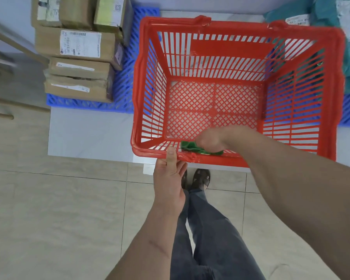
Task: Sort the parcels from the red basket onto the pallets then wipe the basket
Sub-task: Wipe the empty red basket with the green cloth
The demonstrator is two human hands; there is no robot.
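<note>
Left hand (170, 174) pinches red basket (238, 29) rim; right hand (212, 139) fingers clutch green cloth (190, 146).

Basket (238, 29) between boxes (77, 57) left, bags (331, 15) right

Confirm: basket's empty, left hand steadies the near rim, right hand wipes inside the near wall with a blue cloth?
Nearly. In the head view the cloth is green, not blue. The rest holds: the red basket is empty, the left hand grips its near rim, and the right hand wipes inside the near wall.
</note>
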